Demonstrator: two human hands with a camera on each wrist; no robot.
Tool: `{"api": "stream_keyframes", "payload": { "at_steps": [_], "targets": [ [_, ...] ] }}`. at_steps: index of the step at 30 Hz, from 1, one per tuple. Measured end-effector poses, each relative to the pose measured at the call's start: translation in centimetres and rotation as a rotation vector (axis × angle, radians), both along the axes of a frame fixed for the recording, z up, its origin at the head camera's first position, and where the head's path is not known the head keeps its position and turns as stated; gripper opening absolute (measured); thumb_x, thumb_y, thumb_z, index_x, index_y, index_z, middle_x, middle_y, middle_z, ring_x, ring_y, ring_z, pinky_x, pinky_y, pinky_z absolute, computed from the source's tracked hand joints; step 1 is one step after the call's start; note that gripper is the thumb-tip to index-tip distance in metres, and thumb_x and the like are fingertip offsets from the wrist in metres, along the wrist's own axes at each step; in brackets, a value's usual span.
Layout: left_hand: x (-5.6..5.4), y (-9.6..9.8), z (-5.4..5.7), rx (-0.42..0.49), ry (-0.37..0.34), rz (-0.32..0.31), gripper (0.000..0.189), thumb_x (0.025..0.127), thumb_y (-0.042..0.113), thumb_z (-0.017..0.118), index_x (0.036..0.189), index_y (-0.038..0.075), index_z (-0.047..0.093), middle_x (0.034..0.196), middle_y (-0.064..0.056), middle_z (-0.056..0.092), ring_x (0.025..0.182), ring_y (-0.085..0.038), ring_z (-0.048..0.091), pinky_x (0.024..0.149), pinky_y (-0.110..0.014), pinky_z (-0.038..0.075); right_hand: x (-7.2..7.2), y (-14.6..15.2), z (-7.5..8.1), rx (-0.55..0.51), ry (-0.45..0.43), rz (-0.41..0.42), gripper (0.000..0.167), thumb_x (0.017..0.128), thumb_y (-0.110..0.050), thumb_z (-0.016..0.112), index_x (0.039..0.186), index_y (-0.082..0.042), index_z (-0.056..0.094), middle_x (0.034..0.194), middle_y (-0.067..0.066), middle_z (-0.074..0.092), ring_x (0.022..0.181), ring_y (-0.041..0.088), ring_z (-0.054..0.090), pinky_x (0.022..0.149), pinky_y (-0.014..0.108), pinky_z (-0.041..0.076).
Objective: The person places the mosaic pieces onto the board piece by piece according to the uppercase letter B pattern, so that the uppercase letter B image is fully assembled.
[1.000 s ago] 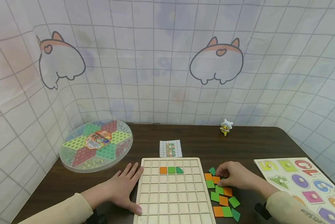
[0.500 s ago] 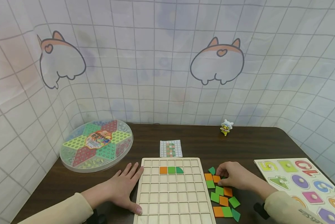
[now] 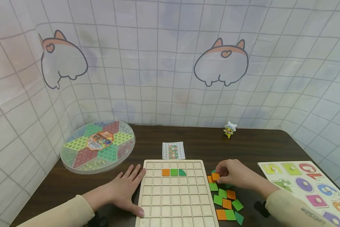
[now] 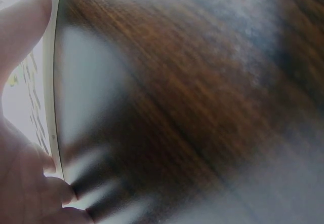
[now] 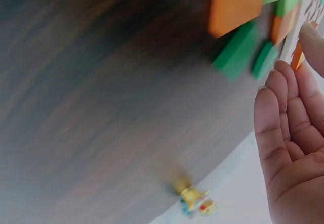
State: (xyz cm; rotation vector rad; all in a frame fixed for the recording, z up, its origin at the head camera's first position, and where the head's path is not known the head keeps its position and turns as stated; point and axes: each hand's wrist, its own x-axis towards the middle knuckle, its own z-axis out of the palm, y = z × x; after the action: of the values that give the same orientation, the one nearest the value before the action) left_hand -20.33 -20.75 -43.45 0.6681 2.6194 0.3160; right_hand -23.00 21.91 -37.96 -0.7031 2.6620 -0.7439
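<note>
My right hand (image 3: pixel 235 173) pinches an orange square tile (image 3: pixel 215 177) between thumb and fingertips, just right of the board and over the loose tiles. In the right wrist view, an edge of that orange tile (image 5: pixel 297 57) shows between thumb and index finger. A wooden grid board (image 3: pixel 175 200) lies before me, its top area holding an orange square (image 3: pixel 165 172), a green square (image 3: pixel 174 172) and a dark green rounded piece (image 3: pixel 182 172) in a row. My left hand (image 3: pixel 121 193) lies spread along the board's left edge, the thumb resting on its rim.
Several green and orange tiles (image 3: pixel 227 204) lie along the board's right side. A small pattern card (image 3: pixel 173 150) sits behind the board. A round Chinese checkers set (image 3: pixel 98 148) stands back left, a number puzzle (image 3: pixel 309 189) at right, a small figurine (image 3: pixel 229 129) at the back.
My right hand has moved slightly up and left, lifting the orange tile from among the loose ones. The left hand and the board have stayed where they were.
</note>
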Motion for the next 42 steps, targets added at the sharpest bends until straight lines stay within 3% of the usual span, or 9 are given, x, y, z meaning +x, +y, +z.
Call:
{"api": "stream_keyframes", "payload": {
  "at_steps": [17, 28, 42],
  "targets": [
    [0.0, -0.2, -0.3, 0.012, 0.009, -0.008, 0.145, 0.06, 0.098, 0.061, 0.167, 0.017, 0.006, 0.173, -0.018, 0.001, 0.158, -0.045, 0.002, 0.116, -0.075, 0.018, -0.4, -8.5, -0.4, -0.059, -0.02, 0.041, 0.019, 0.084, -0.011, 0.084, 0.097, -0.008, 0.071, 0.087, -0.004, 0.068, 0.079, 0.01, 0.06, 0.072, 0.025, 0.052],
    [0.0, -0.3, -0.3, 0.007, 0.011, -0.011, 0.146, 0.06, 0.098, 0.061, 0.167, 0.016, 0.007, 0.173, -0.018, 0.002, 0.159, -0.044, 0.002, 0.117, -0.074, 0.018, -0.4, -9.8, -1.0, -0.046, 0.036, 0.084, 0.018, 0.082, -0.01, 0.086, 0.094, -0.009, 0.072, 0.085, -0.004, 0.068, 0.076, 0.007, 0.058, 0.07, 0.024, 0.052],
    [-0.1, -0.4, -0.4, 0.003, 0.015, -0.011, 0.146, 0.059, 0.098, 0.061, 0.167, 0.015, 0.007, 0.173, -0.019, 0.002, 0.158, -0.046, 0.002, 0.116, -0.074, 0.019, 0.2, -10.6, -0.7, -0.052, 0.013, 0.042, 0.016, 0.082, -0.007, 0.086, 0.088, -0.007, 0.071, 0.08, -0.002, 0.066, 0.073, 0.01, 0.057, 0.068, 0.024, 0.05]
  ]
}}
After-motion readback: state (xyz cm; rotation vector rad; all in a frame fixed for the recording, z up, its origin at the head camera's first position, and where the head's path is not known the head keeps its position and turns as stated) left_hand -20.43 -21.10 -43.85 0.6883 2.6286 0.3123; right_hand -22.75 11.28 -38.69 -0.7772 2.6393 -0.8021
